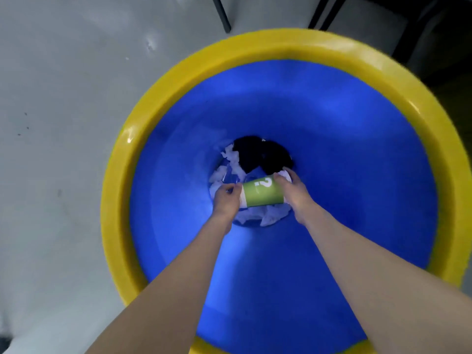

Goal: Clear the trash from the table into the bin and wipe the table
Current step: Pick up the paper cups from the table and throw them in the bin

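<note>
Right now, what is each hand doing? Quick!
Left hand: pinching the wide end of the green cup.
Right hand: gripping the cup's other end, with white paper, down in the bin.

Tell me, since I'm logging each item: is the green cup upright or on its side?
On its side. The green cup lies crosswise deep in the bin, held between the left hand and right hand.
</note>
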`<control>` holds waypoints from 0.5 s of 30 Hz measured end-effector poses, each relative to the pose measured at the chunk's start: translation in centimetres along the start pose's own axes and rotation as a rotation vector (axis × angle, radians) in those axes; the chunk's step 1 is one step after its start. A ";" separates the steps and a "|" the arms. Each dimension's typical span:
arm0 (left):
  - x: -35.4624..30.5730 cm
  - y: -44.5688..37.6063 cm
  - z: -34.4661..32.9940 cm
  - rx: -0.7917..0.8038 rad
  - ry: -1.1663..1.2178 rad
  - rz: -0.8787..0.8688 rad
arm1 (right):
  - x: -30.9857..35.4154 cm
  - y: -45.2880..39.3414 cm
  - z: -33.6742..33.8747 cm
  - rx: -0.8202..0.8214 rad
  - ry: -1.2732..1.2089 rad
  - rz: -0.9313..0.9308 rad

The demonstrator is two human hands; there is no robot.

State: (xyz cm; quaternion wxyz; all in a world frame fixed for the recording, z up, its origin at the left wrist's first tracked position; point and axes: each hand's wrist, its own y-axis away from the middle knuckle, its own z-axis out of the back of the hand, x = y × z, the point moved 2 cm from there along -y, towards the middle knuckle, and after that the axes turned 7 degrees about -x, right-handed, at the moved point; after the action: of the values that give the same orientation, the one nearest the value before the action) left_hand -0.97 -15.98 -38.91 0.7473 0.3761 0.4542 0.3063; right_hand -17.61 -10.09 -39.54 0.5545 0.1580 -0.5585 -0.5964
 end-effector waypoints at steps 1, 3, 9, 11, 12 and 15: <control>0.4 -1.1 -0.6 -0.003 -0.014 0.001 | -0.3 -1.3 -0.3 0.001 0.013 0.009; 0.8 -3.2 -1.7 0.004 -0.041 -0.009 | -0.9 -3.9 -0.7 0.001 0.029 0.020; 3.0 -9.7 -5.0 0.012 -0.078 -0.034 | -3.3 -11.2 -2.4 0.030 -0.017 0.000; 3.7 -11.1 -5.9 0.007 -0.086 -0.040 | -3.5 -12.9 -2.7 0.049 0.026 -0.007; 4.1 -11.8 -6.4 0.015 -0.079 -0.035 | -3.7 -13.7 -3.0 0.064 0.050 -0.016; 5.6 -13.9 -7.7 0.035 -0.039 0.047 | -4.2 -15.1 -4.1 0.129 0.088 -0.041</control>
State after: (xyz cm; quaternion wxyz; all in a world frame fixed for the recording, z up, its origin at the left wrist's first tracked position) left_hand -4.12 -16.72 -55.41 0.7418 0.4055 0.4361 0.3083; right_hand -20.21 -12.17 -55.43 0.5548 0.2310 -0.5673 -0.5630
